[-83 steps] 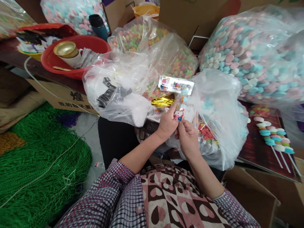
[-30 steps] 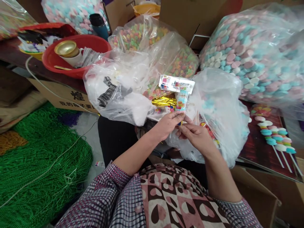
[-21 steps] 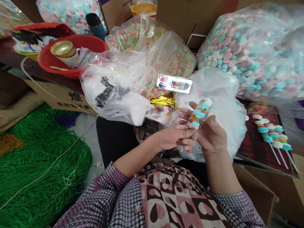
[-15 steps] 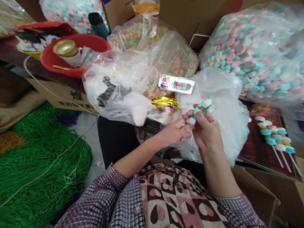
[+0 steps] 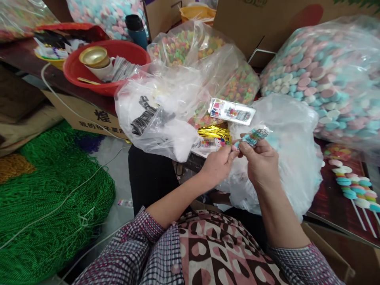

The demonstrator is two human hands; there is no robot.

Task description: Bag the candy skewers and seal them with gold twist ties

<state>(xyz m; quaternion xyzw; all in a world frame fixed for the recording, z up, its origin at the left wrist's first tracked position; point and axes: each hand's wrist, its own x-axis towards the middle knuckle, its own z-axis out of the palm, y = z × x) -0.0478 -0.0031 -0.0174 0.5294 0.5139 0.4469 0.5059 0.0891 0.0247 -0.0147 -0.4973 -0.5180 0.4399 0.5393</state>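
Cluttered candy bags [image 5: 320,75], red basin [image 5: 97,75] behind, both hands' [image 5: 218,166] grip holding wrapped candy stick [image 5: 252,137]

Your wrapped candy skewer [image 5: 253,136], pastel blue, white and pink discs in clear film, tilted up-right between both hands

Grey floor [image 5: 117,166] is covered at left by green netting [image 5: 50,198]. Cardboard boxes [image 5: 89,116] are stacked under a dark wooden table [image 5: 35,65]. Even daylight is seen throughout.
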